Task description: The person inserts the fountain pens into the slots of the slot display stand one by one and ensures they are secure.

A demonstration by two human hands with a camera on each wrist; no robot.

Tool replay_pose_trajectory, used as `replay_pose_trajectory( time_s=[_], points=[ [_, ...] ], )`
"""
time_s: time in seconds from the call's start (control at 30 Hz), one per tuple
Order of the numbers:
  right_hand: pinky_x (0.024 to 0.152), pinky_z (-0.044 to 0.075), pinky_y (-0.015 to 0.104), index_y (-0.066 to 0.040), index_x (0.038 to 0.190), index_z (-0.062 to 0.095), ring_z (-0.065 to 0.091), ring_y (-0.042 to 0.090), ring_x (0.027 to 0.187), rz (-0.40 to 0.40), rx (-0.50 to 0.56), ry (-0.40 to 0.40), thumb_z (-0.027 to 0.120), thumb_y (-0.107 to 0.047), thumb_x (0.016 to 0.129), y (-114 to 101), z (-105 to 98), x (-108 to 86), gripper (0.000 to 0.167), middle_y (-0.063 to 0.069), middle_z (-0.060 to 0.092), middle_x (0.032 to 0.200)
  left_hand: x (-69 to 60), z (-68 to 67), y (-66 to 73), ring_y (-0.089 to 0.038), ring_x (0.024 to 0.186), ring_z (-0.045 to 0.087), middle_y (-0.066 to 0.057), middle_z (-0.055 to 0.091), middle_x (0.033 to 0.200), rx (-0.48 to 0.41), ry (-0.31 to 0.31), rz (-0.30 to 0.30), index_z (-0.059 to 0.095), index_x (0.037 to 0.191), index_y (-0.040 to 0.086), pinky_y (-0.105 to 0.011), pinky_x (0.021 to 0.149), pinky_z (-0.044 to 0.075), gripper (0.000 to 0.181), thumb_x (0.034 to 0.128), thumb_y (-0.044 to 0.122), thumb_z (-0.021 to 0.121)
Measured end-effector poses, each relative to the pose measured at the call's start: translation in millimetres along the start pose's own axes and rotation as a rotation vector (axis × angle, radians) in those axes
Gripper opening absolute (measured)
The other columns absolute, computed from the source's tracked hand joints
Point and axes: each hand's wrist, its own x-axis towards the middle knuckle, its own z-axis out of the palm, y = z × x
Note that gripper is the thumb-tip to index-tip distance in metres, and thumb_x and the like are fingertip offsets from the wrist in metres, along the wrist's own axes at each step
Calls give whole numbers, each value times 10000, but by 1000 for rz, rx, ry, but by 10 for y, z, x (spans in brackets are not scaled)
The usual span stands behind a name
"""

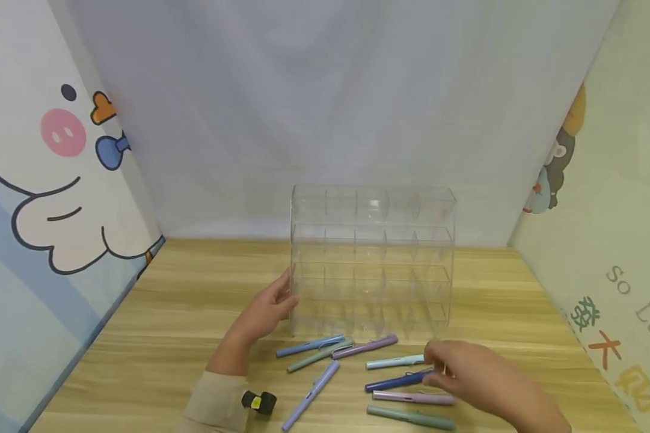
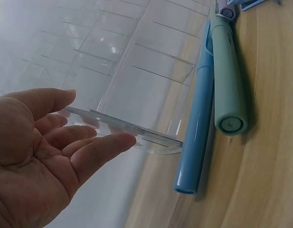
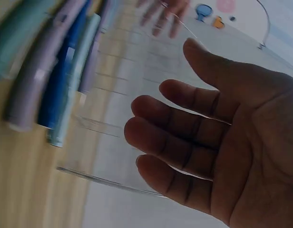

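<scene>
Standing upright on the wooden table point(image 1: 195, 288), the clear rack point(image 1: 370, 264) makes the centre of my clock, 12 pointing away from the person and 6 toward them. It looks to me like thin, stiff plastic: light for its bulk, slick, and probably quick to scratch or crack, so I'd hold it low by both side walls and spare the slim dividers. The left hand point(image 1: 262, 313) is at 8 o'clock, fingers fairly straight against the side wall, not clenched. The right hand point(image 1: 476, 376), at 5 o'clock, has loosely bent fingers with nothing in their grasp, near the ends of the pale-blue pen point(image 1: 394, 361) and the dark-blue pen point(image 1: 397, 380). Just beyond those, toward 6, lie the pink pen point(image 1: 413, 397) and the grey-green pen point(image 1: 410, 417). At 7 o'clock the sky-blue pen point(image 1: 310, 346), the sage pen point(image 1: 318, 355) and the purple pen point(image 1: 365, 347) crowd together, with the lavender pen point(image 1: 311, 396) slanting nearer the person. All should be light, hard and smooth, apt to roll, and best pinched around mid-barrel. Room is tight at 6, where pens lie near the rack's front edge, and at 12, where the white curtain point(image 1: 357, 90) hangs behind; bare wood toward 3 and 9 leaves more space for moving.
</scene>
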Motion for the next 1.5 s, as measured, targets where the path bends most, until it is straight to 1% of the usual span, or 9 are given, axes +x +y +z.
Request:
replay_pose_trajectory(
  time_s=[0.17,0.3,0.57,0.77,0.9,1.0,1.1,1.3,1.5],
  points=[
    [540,435,241,-229,857,620,481,5,624,18,-102,-101,736,-414,851,47,316,16,218,-176,572,750,33,-99,41,-348,1395,406,-121,242,1614,6,2,17,135,1593,228,-452,1006,505,714,1018,327,547],
    [527,389,252,-247,770,568,412,34,587,24,-115,-144,753,-373,838,65,457,6,234,-164,486,684,35,-157,62,-340,1405,394,-115,250,1612,9,6,28,145,1590,253,-455,1004,504,713,1013,351,551],
    [524,386,255,-220,761,576,408,15,582,-33,-167,-111,753,-302,828,193,738,-47,206,-158,468,679,-34,-119,86,-311,1414,388,-79,254,1614,9,-1,-19,144,1588,279,-419,1003,510,714,1009,355,555],
    [502,376,246,-197,771,573,385,7,576,-61,-188,-116,715,-486,811,252,810,-65,324,-157,452,684,-51,-51,72,-322,1408,395,-130,267,1605,-6,-10,-10,141,1591,246,-427,1008,504,708,1017,307,552],
    [505,376,244,-220,783,552,389,11,569,-37,-134,-131,724,-427,836,204,680,-78,274,-165,463,670,-44,-33,54,-312,1410,394,-131,267,1605,-24,-7,-2,141,1591,235,-428,1009,502,695,1025,252,543],
    [507,388,223,-237,834,572,414,-4,564,-34,-28,-132,729,-309,872,135,496,-77,177,-187,500,675,-39,-26,47,-306,1412,392,-120,259,1610,-19,-3,2,142,1590,243,-424,1008,504,702,1020,293,548],
    [517,401,190,-253,900,581,438,-34,586,-79,84,-117,695,-323,912,56,282,-59,135,-212,528,722,-39,-17,41,-290,1412,397,-103,270,1608,-21,0,-7,150,1587,273,-416,1007,508,711,1009,340,560],
    [564,475,191,-276,995,556,565,-51,692,-184,226,-13,590,-403,971,-108,-131,24,133,-212,624,833,-52,-15,29,-289,1392,429,-100,327,1584,-24,17,-22,177,1580,302,-411,984,525,697,1006,316,572],
    [627,527,216,-228,1109,596,612,-28,812,-227,222,210,606,-263,981,-148,-414,61,133,-149,657,941,-30,-14,19,-298,1391,428,-115,321,1585,-23,11,-3,168,1583,293,-414,979,528,677,1023,250,546]
  ],
)
